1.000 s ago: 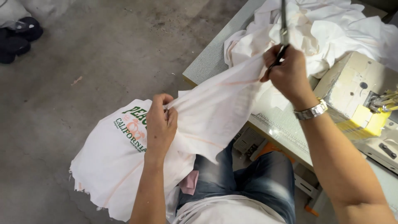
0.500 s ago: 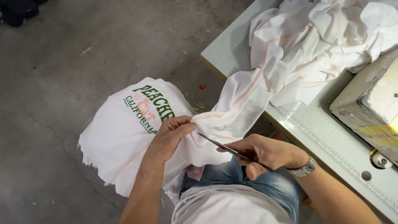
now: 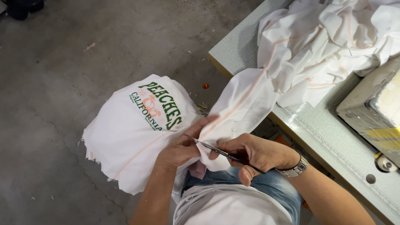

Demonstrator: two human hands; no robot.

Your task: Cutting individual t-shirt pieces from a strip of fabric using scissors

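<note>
Item 1: grey sewing table point(image 3: 241, 46), upper right, on which a heap of white cloth point(image 3: 333, 37) is piled. Item 2: white printed fabric point(image 3: 137, 133), draped over the lap and pinched closed in the left hand point(image 3: 179, 148). Item 3: thread snips point(image 3: 216, 151), clasped firmly in the right hand point(image 3: 254, 156), long axis slanted, tip pointed up-left at the fabric fold.

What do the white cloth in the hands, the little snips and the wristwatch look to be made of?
Cloth: soft knit fabric, probably cotton; it drapes and folds limply, matte. Snips: dark metal by the look, thin blades. Watch: silvery metal band, shiny, linked.
</note>
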